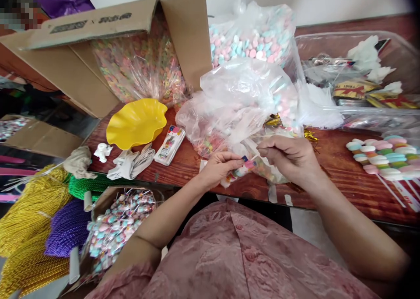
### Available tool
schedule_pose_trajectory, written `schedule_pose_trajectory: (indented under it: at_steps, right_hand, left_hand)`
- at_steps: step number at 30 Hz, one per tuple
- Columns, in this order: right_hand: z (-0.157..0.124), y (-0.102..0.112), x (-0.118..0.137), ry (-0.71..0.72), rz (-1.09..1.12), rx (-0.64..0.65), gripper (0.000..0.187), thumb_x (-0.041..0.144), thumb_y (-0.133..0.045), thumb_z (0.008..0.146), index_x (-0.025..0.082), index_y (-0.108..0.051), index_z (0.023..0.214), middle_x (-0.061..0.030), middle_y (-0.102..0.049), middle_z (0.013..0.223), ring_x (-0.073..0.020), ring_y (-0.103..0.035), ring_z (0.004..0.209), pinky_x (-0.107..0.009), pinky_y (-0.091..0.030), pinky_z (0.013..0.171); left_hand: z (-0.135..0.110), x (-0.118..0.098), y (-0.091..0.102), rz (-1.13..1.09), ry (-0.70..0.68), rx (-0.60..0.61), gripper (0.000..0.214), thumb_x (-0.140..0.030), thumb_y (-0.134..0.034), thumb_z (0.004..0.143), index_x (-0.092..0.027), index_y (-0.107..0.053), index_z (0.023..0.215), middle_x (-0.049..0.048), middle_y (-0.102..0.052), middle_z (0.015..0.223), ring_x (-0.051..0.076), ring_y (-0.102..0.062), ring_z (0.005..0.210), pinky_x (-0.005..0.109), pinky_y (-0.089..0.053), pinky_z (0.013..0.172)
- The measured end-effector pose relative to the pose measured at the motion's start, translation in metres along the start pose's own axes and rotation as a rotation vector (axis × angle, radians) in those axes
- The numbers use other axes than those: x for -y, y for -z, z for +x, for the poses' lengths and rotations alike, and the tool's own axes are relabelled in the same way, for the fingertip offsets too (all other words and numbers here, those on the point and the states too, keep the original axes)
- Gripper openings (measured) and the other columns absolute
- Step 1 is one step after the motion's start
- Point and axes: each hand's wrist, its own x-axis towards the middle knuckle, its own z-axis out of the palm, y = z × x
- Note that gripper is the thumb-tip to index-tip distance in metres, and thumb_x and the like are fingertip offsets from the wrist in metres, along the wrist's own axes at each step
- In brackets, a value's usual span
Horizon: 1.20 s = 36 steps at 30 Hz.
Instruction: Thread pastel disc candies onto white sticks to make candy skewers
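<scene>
My left hand [218,170] pinches a small printed plastic wrapper [241,171] with pink and blue markings, just over the table's front edge. Close to its right, my right hand [292,156] has thumb and fingertips pressed together; what they hold, if anything, is too small to make out. Behind both hands lies a clear plastic bag [229,110], with orange and green candies showing at its lower left. A stack of printed wrappers [170,145] rests left of the bag. Candy skewers [385,156] on white sticks lie to the right.
A yellow wavy bowl [136,123] and white cloth gloves [131,162] sit at left. Behind stand a cardboard box [187,32] with bagged candy, a bag of pastel candies [252,40] and a clear bin [348,38]. Below left are a box of lollipops [123,220] and coloured cords [67,229].
</scene>
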Motion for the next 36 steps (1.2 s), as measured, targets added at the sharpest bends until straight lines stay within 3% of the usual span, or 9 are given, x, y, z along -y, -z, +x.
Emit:
schedule_pose_trajectory:
  at_steps: [5, 7, 10, 14, 17, 23, 31, 34, 36]
  right_hand:
    - [-0.001, -0.019, -0.001, 0.011, 0.041, -0.062, 0.014, 0.018, -0.056, 0.088, 0.021, -0.065, 0.077, 0.0014, -0.062, 0.065, -0.0104, -0.055, 0.057, -0.025, -0.042, 0.056]
    - [-0.005, -0.023, 0.001, -0.089, 0.156, -0.204, 0.007, 0.022, -0.059, 0.088, 0.021, -0.066, 0.088, 0.0008, -0.065, 0.071, -0.0098, -0.054, 0.055, -0.024, -0.043, 0.053]
    - [-0.018, -0.033, 0.005, -0.294, 0.380, -0.380, 0.024, 0.029, -0.065, 0.086, 0.023, -0.062, 0.109, -0.0014, -0.067, 0.082, -0.0095, -0.053, 0.053, -0.023, -0.042, 0.047]
    - [-0.037, -0.060, 0.012, -0.344, 0.439, -0.281, 0.010, 0.031, -0.069, 0.083, 0.021, -0.065, 0.085, 0.0008, -0.063, 0.070, -0.0121, -0.056, 0.060, -0.025, -0.047, 0.055]
    - [-0.040, -0.070, 0.013, -0.295, 0.342, -0.340, 0.013, 0.026, -0.064, 0.087, 0.020, -0.066, 0.075, 0.0000, -0.061, 0.069, -0.0135, -0.056, 0.065, -0.028, -0.048, 0.061]
    - [-0.038, -0.071, 0.007, -0.092, 0.234, -0.387, 0.014, 0.015, -0.063, 0.086, 0.025, -0.072, 0.091, -0.0013, -0.063, 0.083, -0.0132, -0.059, 0.074, -0.028, -0.048, 0.064]
    - [-0.036, -0.080, 0.003, -0.167, 0.359, -0.437, 0.009, 0.016, -0.060, 0.088, 0.023, -0.066, 0.086, -0.0004, -0.056, 0.082, -0.0133, -0.055, 0.074, -0.028, -0.046, 0.065]
    - [-0.037, -0.058, -0.002, -0.099, 0.167, -0.350, 0.028, 0.017, -0.055, 0.090, 0.026, -0.061, 0.116, -0.0078, -0.060, 0.116, -0.0155, -0.059, 0.084, -0.031, -0.049, 0.070]
    - [-0.040, -0.041, -0.005, 0.108, -0.118, -0.190, 0.042, 0.015, -0.054, 0.090, 0.030, -0.056, 0.130, -0.0097, -0.053, 0.138, -0.0222, -0.059, 0.108, -0.040, -0.048, 0.087]
  left_hand:
    - [-0.002, 0.010, -0.011, -0.061, -0.036, -0.048, 0.039, -0.044, -0.087, 0.058, -0.013, -0.066, 0.069, -0.0027, -0.061, 0.054, 0.005, -0.048, 0.042, 0.017, -0.036, 0.042]
    - [-0.001, 0.012, -0.011, -0.112, -0.076, -0.126, 0.038, -0.047, -0.084, 0.062, -0.015, -0.064, 0.072, -0.0043, -0.059, 0.053, 0.004, -0.043, 0.039, 0.017, -0.033, 0.039]
    - [0.002, 0.015, -0.008, -0.115, -0.233, -0.266, 0.036, -0.048, -0.082, 0.065, -0.018, -0.067, 0.077, -0.0043, -0.060, 0.061, 0.005, -0.048, 0.048, 0.018, -0.041, 0.048]
    - [0.001, 0.021, -0.007, 0.103, -0.419, -0.285, 0.027, -0.047, -0.076, 0.074, -0.020, -0.071, 0.078, -0.0013, -0.063, 0.073, 0.010, -0.055, 0.068, 0.023, -0.049, 0.066]
    - [-0.004, 0.027, -0.009, 0.226, -0.483, -0.271, 0.024, -0.045, -0.071, 0.080, -0.021, -0.072, 0.079, -0.0005, -0.061, 0.078, 0.011, -0.055, 0.077, 0.025, -0.049, 0.075]
    - [-0.011, 0.040, -0.014, -0.011, -0.247, -0.084, 0.037, -0.056, -0.063, 0.085, -0.020, -0.069, 0.086, 0.0005, -0.060, 0.077, 0.012, -0.054, 0.074, 0.025, -0.049, 0.073]
    - [-0.013, 0.030, 0.002, 0.136, -0.065, 0.064, 0.042, -0.058, -0.067, 0.081, -0.016, -0.062, 0.077, -0.0030, -0.052, 0.067, 0.006, -0.043, 0.058, 0.018, -0.036, 0.055]
    - [-0.014, 0.022, 0.009, 0.186, 0.014, 0.123, 0.047, -0.061, -0.064, 0.081, -0.014, -0.060, 0.071, -0.0003, -0.057, 0.065, 0.006, -0.046, 0.056, 0.018, -0.036, 0.053]
    - [-0.016, 0.016, 0.011, 0.162, 0.052, 0.186, 0.048, -0.061, -0.066, 0.079, -0.014, -0.060, 0.069, 0.0020, -0.060, 0.066, 0.009, -0.053, 0.060, 0.019, -0.040, 0.057]
